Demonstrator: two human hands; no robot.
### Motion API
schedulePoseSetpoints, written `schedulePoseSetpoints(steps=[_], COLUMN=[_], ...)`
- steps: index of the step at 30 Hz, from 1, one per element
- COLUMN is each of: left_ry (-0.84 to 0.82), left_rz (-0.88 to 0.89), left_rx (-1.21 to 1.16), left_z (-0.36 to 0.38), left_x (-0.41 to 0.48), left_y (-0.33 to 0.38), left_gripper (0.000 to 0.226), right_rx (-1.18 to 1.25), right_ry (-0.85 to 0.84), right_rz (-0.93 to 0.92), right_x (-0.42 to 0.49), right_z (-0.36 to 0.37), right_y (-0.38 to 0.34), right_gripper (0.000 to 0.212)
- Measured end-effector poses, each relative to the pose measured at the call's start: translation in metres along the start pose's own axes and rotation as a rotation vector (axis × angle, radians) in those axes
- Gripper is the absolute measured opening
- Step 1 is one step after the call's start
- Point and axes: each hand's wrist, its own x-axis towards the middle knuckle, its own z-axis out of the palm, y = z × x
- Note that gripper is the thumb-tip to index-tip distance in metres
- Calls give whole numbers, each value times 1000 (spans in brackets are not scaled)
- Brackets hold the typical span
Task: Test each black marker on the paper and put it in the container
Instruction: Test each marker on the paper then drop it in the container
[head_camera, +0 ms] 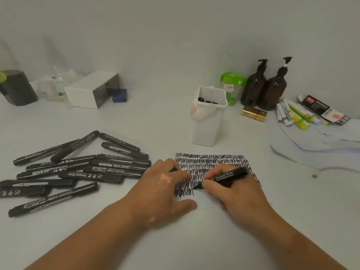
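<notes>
Right hand: my fingers were clamped on one black marker, uncapped, its tip touching the paper at the end of the lowest scribbled row.
Left hand: it rested on the left edge of the paper, fingers curled round one small black cap that only just peeked out.
Paper: one white sheet lay flat on the bench in front of me, filled with several rows of black zigzags; I could not count them surely.
Pile of markers: about thirteen capped black ones lay loose on the bench to my left, crossing and touching each other.
Container: one white tub with a handle stood upright just behind the paper; I saw about three black marker ends inside.
Bottles: two brown pump bottles stood side by side, right of the container.
Gold box: one, lying in front of the bottles.
Coloured pens: one bunch at the far right, too crowded to count.
</notes>
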Motion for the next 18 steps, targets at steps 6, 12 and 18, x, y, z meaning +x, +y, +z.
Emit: schedulePoseSetpoints(steps=[6, 12, 18], left_ry=[-3, -2, -13], left_rz=[-5, 0, -6], left_rx=[9, 12, 16], left_z=[1, 1, 0], left_x=[1, 1, 1], left_y=[-1, -1, 0], left_gripper=[67, 66, 68], right_rx=[-18, -3, -34], right_ry=[-61, -19, -2], right_rz=[14, 30, 23], right_x=[0, 1, 1], right_z=[-2, -1, -2], right_y=[0, 0, 1], right_gripper=[13, 9, 9])
